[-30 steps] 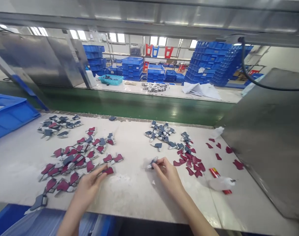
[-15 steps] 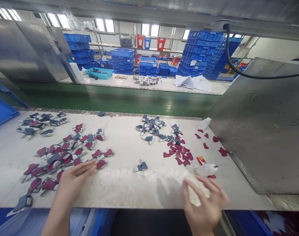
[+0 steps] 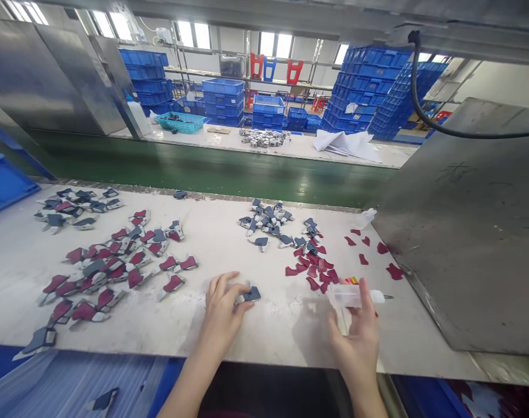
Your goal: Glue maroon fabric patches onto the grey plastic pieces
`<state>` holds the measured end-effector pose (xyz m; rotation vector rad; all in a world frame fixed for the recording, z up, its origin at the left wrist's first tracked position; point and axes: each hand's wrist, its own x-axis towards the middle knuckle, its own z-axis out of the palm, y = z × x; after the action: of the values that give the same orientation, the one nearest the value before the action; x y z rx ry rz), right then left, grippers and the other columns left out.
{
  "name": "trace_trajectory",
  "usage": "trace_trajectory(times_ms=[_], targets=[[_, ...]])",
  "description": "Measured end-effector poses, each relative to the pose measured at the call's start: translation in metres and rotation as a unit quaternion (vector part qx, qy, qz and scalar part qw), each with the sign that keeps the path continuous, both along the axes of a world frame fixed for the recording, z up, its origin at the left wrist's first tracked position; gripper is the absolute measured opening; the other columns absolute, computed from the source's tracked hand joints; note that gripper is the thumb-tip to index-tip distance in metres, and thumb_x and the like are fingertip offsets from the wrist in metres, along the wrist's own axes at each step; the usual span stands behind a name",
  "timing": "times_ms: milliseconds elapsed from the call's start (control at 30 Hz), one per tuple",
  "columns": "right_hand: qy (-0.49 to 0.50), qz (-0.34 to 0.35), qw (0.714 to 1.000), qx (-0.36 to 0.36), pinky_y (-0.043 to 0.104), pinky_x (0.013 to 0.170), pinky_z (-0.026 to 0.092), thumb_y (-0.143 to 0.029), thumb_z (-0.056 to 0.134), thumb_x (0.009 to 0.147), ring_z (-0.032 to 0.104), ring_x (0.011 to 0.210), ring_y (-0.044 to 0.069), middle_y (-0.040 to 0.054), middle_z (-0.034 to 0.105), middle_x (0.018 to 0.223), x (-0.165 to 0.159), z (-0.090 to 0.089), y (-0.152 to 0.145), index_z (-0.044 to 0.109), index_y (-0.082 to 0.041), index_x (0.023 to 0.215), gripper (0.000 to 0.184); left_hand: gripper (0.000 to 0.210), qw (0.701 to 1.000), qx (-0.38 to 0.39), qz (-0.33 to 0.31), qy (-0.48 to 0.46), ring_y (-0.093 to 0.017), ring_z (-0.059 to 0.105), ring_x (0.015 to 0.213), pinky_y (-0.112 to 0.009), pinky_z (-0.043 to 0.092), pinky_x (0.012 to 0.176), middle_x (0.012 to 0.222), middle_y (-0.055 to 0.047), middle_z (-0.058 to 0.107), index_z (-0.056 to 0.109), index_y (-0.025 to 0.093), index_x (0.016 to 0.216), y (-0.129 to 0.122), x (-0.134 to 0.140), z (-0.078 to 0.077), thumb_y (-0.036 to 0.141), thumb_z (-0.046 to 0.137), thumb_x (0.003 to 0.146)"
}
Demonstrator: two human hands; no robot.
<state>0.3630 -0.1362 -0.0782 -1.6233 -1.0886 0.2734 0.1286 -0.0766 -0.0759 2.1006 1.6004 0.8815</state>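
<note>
My left hand (image 3: 223,305) is at the middle of the worktable, thumb and fingers closed around the white end of a small dark blue-and-white plastic part (image 3: 252,294). That part still rests on the tabletop. On the right, my right hand (image 3: 355,342) grips a translucent squeeze bottle (image 3: 347,295) with a thin needle tip pointing right. A red packet partly shows behind the bottle. Just beyond this hand lies a cluster of loose maroon pieces (image 3: 313,267). Left of my left hand, a maroon-topped part (image 3: 173,283) lies apart from a larger pile of similar parts (image 3: 112,261).
Blue-and-white parts (image 3: 271,219) are heaped at the table's back. Another pile (image 3: 75,206) sits far left. A second clear bottle (image 3: 363,218) lies by the metal panel (image 3: 468,232) on the right. Blue bins (image 3: 223,101) stand beyond the green strip.
My left hand has moved right from the maroon-topped part to the blue-and-white part. My right hand has closed on the squeeze bottle and lifted it slightly leftward.
</note>
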Motion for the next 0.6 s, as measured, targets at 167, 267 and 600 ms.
trace_trajectory(times_ms=[167,267,600], targets=[[0.166,0.007,0.978,0.127,0.039,0.08,0.052,-0.03,0.077,0.075,0.065,0.092,0.022,0.0048,0.068,0.095,-0.048,0.014,0.008,0.04,-0.025,0.141,0.076,0.014,0.999,-0.053,-0.008,-0.008,-0.027,0.06,0.102,-0.045,0.039,0.09,0.103,-0.002,0.072,0.063,0.024,0.102,-0.008,0.006,0.006,0.02,0.063,0.089],[0.187,0.017,0.97,0.155,0.036,0.071,0.051,-0.037,0.067,0.083,0.064,0.072,0.019,0.0002,0.066,0.075,-0.056,0.008,0.013,0.048,-0.021,0.133,0.056,0.014,0.997,-0.077,-0.015,-0.007,-0.026,0.059,0.102,-0.044,0.035,0.09,0.103,-0.001,0.072,0.063,0.025,0.1,-0.011,0.005,0.002,0.019,0.064,0.088],[0.28,0.068,0.957,0.04,0.031,0.055,0.051,-0.055,0.069,0.076,0.068,0.066,0.024,0.0106,0.073,0.075,-0.06,-0.008,0.014,0.075,-0.013,0.084,0.043,0.015,0.997,-0.066,-0.022,-0.016,-0.025,0.059,0.103,-0.042,0.029,0.092,0.101,0.0,0.073,0.063,0.025,0.097,-0.009,0.002,-0.005,0.015,0.064,0.086]])
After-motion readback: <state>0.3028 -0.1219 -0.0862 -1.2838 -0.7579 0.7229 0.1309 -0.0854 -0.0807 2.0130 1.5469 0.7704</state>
